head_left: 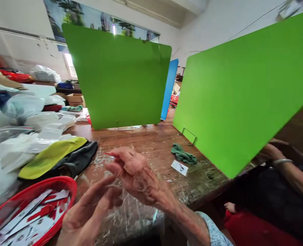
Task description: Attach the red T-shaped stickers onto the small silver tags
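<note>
My left hand (87, 212) is low in the head view, over the wooden table, with thumb and fingers apart and nothing visible between them. Just above it and to the right, my right hand (133, 167) reaches in from a light grey sleeve. Its fingers curl towards the thumb, and a small reddish, shiny bit shows at the fingertips, too small to name. The fingers of both hands come close together, and blur hides whether they touch. Left of my hands stands a red plastic basket (73, 191) holding flat white, red and black pieces.
Yellow and dark grey fabric pieces (56, 157) lie beside plastic bags (23, 109). Two green boards (120, 82) stand on the table (131, 138). A green cloth (183, 153) and a small printed card (179, 167) lie to the right. Another person's arm (292, 171) is at far right.
</note>
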`<state>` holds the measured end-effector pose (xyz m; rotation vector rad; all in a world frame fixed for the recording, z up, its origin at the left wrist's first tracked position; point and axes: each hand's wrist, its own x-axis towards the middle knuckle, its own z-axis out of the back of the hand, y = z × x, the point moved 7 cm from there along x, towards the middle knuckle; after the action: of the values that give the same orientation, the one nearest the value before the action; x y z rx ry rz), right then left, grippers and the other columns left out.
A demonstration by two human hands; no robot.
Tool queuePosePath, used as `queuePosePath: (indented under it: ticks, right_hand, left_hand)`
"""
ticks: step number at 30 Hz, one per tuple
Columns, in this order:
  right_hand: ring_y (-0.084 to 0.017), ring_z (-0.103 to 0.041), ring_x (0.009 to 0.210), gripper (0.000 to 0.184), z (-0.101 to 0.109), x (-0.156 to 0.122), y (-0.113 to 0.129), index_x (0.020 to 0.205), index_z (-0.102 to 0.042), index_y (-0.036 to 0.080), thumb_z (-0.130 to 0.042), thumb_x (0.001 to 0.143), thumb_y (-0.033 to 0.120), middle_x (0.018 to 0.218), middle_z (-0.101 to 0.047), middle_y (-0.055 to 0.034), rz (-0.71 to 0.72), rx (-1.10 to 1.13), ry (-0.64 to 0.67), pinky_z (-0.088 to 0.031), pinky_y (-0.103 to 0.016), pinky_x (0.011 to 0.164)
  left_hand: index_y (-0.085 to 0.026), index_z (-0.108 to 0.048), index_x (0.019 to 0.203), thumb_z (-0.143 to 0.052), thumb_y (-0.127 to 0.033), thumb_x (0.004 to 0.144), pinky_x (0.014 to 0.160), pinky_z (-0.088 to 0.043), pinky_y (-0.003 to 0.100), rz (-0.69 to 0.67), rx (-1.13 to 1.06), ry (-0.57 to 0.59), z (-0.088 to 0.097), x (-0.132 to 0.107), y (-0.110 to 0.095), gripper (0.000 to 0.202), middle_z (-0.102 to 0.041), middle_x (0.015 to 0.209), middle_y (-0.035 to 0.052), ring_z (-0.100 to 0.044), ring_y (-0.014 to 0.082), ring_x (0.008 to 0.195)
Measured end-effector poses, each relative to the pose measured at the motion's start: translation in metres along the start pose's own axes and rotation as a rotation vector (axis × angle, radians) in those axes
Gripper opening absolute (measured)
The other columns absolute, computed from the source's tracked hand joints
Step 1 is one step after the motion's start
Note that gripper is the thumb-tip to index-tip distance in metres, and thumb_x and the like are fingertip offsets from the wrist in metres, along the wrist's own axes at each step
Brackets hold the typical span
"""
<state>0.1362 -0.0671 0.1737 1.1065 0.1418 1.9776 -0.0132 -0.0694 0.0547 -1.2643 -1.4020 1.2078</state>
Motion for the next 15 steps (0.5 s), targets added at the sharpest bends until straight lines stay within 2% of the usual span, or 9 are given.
queuePosePath:
  ticks: [1,3,5,7,9,10,12,13,15]
  right_hand:
    - [-0.02,-0.069,0.108,0.031,0.008,-0.008,0.0,0.128,-0.06,0.023,-0.052,0.101,0.037,0.119,-0.071,-0.004,-0.038,-0.008,0.006,-0.055,-0.031,0.096]
    - [-0.027,-0.058,0.128,0.052,0.03,-0.037,-0.008,0.145,-0.047,0.028,-0.058,0.097,0.045,0.138,-0.061,-0.0069,-0.139,-0.058,-0.041,-0.049,-0.042,0.109]
    - [-0.032,-0.036,0.147,0.078,0.053,-0.077,-0.022,0.157,-0.028,0.029,-0.063,0.092,0.054,0.157,-0.043,-0.0109,-0.24,-0.116,-0.126,-0.036,-0.053,0.118]
    - [-0.037,-0.022,0.153,0.097,0.058,-0.12,-0.041,0.16,-0.018,0.029,-0.07,0.084,0.06,0.165,-0.027,-0.0128,-0.37,-0.087,-0.101,-0.03,-0.061,0.119]
    - [-0.042,-0.025,0.15,0.109,0.054,-0.158,-0.059,0.16,-0.02,0.027,-0.073,0.074,0.069,0.163,-0.031,-0.0171,-0.514,0.057,-0.111,-0.031,-0.065,0.116]
    - [-0.041,-0.033,0.147,0.112,0.049,-0.172,-0.065,0.16,-0.021,0.027,-0.073,0.072,0.073,0.159,-0.039,-0.0186,-0.577,0.168,-0.132,-0.035,-0.064,0.114]
    - [-0.037,-0.053,0.134,0.102,0.042,-0.189,-0.068,0.155,-0.033,0.025,-0.068,0.074,0.076,0.143,-0.058,-0.0175,-0.631,0.408,-0.181,-0.043,-0.056,0.11]
    - [-0.034,-0.062,0.124,0.088,0.04,-0.193,-0.067,0.148,-0.045,0.024,-0.065,0.079,0.074,0.133,-0.066,-0.0153,-0.647,0.493,-0.198,-0.048,-0.051,0.107]
    - [-0.028,-0.071,0.106,0.056,0.049,-0.204,-0.064,0.122,-0.068,0.022,-0.06,0.088,0.067,0.113,-0.075,-0.0108,-0.718,0.54,-0.257,-0.054,-0.04,0.097]
  left_hand:
    - [-0.023,-0.081,0.083,-0.091,-0.062,0.039,0.06,-0.061,0.031,0.066,-0.059,0.041,-0.019,-0.001,-0.003,0.06,-0.076,0.072,0.0049,-0.068,0.0221,0.063]
    - [-0.02,-0.081,0.073,-0.094,-0.055,0.031,0.058,-0.059,0.028,0.158,-0.172,0.062,-0.046,-0.003,-0.01,0.056,-0.074,0.066,0.0043,-0.066,0.0193,0.06]
    - [-0.019,-0.081,0.074,-0.096,-0.049,0.03,0.058,-0.058,0.025,0.202,-0.278,0.085,-0.066,-0.005,-0.014,0.056,-0.074,0.066,0.004,-0.067,0.0178,0.061]
    - [-0.018,-0.08,0.079,-0.096,-0.047,0.035,0.058,-0.056,0.023,0.259,-0.377,0.176,-0.089,-0.009,-0.009,0.055,-0.074,0.065,0.0031,-0.067,0.0156,0.06]
    - [-0.017,-0.08,0.084,-0.096,-0.045,0.043,0.058,-0.056,0.022,0.336,-0.471,0.288,-0.114,-0.018,0.002,0.052,-0.072,0.064,0.0016,-0.067,0.0136,0.058]
    - [-0.017,-0.079,0.086,-0.095,-0.043,0.047,0.058,-0.056,0.022,0.375,-0.511,0.335,-0.127,-0.024,0.009,0.05,-0.072,0.065,0.0011,-0.067,0.0134,0.058]
    - [-0.017,-0.078,0.088,-0.094,-0.041,0.052,0.06,-0.057,0.023,0.432,-0.565,0.397,-0.15,-0.038,0.023,0.046,-0.072,0.067,0.0009,-0.069,0.0138,0.06]
    - [-0.017,-0.078,0.09,-0.094,-0.041,0.054,0.06,-0.057,0.023,0.459,-0.568,0.423,-0.16,-0.046,0.029,0.046,-0.072,0.068,0.0012,-0.07,0.0144,0.062]
    - [-0.017,-0.077,0.094,-0.093,-0.044,0.056,0.061,-0.057,0.024,0.499,-0.523,0.486,-0.178,-0.063,0.039,0.049,-0.074,0.072,0.0033,-0.072,0.0165,0.066]
